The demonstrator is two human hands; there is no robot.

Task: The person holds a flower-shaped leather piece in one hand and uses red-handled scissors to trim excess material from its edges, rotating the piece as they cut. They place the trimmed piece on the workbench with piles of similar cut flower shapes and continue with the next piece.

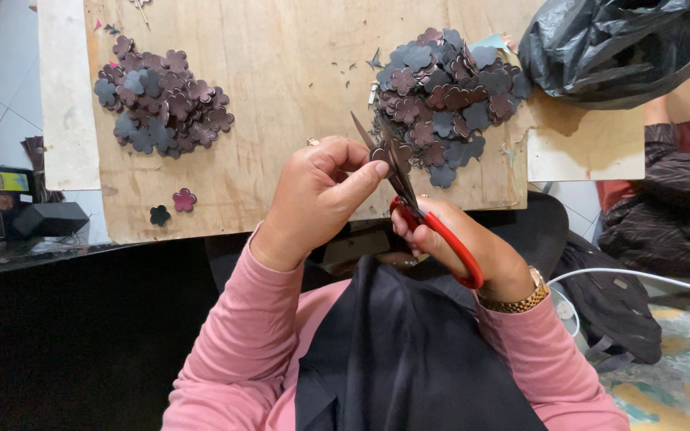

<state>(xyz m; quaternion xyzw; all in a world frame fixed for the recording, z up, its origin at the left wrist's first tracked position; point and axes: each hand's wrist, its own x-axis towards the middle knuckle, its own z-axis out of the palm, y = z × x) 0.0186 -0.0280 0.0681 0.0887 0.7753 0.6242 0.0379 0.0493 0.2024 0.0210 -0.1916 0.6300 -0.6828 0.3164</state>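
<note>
Left hand [317, 195] pinches a small dark brown flower-shaped leather cutout [382, 153] above the plywood counter [281, 88]. Right hand [461, 243] closed through red-handled scissors [417, 211], blades parted at the cutout. Judged light, thin, flexible; hold by edge petals.

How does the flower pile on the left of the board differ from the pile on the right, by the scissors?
The left pile is smaller and lies apart from both hands; the right pile is larger, spreads toward the board's right edge, and lies just beyond the scissors. Small offcuts lie near the right pile. Both hold dark brown and grey flower-shaped pieces.
</note>
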